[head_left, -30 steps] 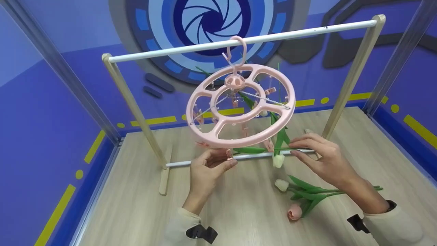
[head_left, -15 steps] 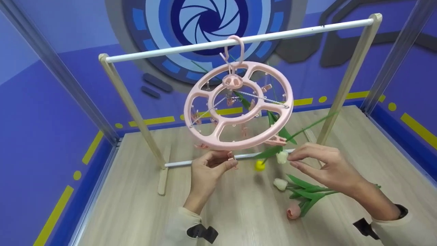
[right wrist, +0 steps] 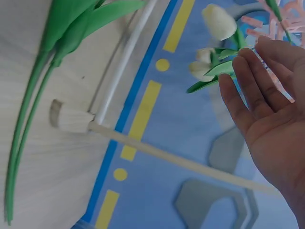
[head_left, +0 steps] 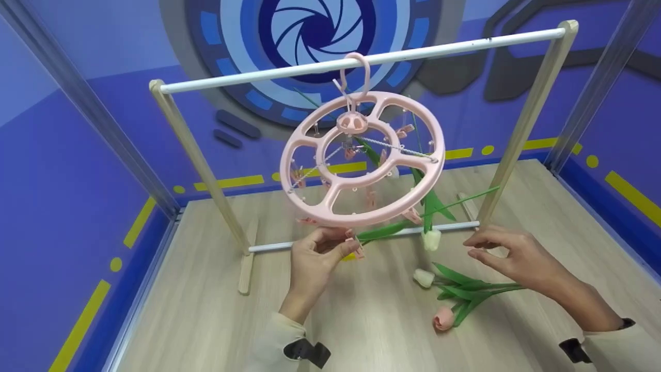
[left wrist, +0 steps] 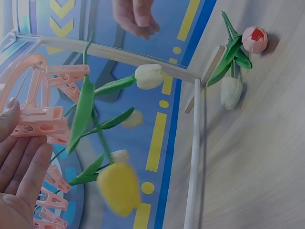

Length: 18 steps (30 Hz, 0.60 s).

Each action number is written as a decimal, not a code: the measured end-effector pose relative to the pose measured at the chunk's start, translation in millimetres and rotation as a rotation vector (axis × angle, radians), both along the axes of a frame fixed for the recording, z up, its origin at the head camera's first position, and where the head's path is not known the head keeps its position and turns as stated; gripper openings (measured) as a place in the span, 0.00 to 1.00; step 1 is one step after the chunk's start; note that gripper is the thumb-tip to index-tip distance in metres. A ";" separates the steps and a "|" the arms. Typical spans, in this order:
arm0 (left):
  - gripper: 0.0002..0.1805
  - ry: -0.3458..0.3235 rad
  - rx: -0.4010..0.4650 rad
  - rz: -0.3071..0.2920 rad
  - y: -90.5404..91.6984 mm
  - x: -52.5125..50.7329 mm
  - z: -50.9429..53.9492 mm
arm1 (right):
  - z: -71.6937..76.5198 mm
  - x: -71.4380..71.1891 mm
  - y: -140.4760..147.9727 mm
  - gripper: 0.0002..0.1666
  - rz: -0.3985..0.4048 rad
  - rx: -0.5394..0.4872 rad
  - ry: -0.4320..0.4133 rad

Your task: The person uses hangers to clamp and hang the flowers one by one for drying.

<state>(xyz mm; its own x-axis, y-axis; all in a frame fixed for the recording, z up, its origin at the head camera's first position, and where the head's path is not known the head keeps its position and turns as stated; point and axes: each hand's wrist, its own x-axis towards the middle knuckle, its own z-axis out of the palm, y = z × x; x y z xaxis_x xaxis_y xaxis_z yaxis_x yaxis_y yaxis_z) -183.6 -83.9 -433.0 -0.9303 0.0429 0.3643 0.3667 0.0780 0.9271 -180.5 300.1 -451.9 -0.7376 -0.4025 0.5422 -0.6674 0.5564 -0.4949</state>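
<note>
The left hand (head_left: 317,261) has a pink clip (head_left: 357,250) pinched between thumb and fingers, just below the near rim of the round hanger (head_left: 321,211). Just beyond that grip dangles the yellow tulip (left wrist: 119,191), blurred, its stem slanting up to the right past another clip (head_left: 411,215)! Right of the grip, a white tulip (head_left: 433,240) hangs. Farther right, the right hand (head_left: 516,254) hovers with nothing held, thumb and forefinger narrowly apart. Below it, a pink tulip (head_left: 443,319) lies on the table (head_left: 382,330).
</note>
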 end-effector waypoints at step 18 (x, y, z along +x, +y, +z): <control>0.13 0.019 -0.007 0.015 0.3 0.3 -4.1 | -59.3 -9.1 59.2 0.07 -0.085 0.100 -0.426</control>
